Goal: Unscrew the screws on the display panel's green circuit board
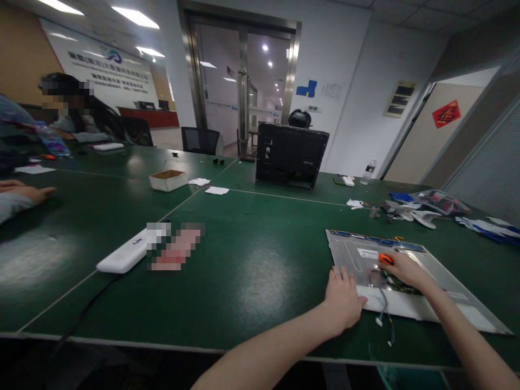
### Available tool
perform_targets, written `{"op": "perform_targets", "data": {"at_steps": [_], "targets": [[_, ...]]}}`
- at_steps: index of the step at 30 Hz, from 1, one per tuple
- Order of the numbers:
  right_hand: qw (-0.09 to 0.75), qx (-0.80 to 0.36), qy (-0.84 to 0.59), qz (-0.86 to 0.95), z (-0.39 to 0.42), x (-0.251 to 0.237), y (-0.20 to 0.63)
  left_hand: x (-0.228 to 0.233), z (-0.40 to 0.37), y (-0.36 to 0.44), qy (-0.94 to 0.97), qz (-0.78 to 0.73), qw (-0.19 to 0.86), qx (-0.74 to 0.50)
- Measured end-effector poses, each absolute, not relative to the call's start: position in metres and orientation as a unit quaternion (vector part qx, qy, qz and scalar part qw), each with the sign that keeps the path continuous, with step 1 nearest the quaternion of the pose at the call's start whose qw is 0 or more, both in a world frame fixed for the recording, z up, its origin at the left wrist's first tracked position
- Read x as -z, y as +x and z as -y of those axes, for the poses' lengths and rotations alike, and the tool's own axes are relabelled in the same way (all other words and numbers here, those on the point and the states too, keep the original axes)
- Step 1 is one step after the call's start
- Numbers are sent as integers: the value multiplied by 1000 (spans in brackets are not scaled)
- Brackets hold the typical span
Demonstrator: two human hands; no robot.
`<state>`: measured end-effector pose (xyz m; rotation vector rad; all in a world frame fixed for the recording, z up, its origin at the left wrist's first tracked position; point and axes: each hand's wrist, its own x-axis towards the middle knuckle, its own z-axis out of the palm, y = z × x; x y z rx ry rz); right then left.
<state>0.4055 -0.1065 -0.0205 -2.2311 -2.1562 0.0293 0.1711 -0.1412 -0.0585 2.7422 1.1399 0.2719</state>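
A flat LCD panel (447, 281) lies back side up on the green table at the right, with a thin blue circuit strip along its far edge. My left hand (343, 298) rests on the panel's near left corner, fingers spread and thumb apart. My right hand (406, 271) is closed around a screwdriver with an orange handle (385, 259), above the green circuit board (400, 284) on the panel. The screwdriver's tip is hidden. Grey cables (382, 306) with white connectors run from the board over the panel's near edge.
A white power strip (125, 252) lies at the left, near a white box (168, 180). A black monitor housing (290, 156) stands at the back. Plastic bags (441, 200), scraps and a bottle (368, 171) lie or stand at the far right. Another person's hand (28, 192) is at the left edge.
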Motion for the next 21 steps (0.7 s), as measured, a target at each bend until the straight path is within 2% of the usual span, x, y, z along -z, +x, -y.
{"op": "perform_targets", "data": {"at_steps": [4,11,13,21], "targets": [[23,-8,-717,697,104,24,402,58,139,178,917,-378,92,-83],[44,-36,-722,690,125,17,433,62,122,172,935,-298,134,-140],[74,-82,-721,684,135,21,450,64,117,170,939,-277,141,-146],[130,-100,-716,678,159,48,479,70,111,169,941,-253,159,-156]]}}
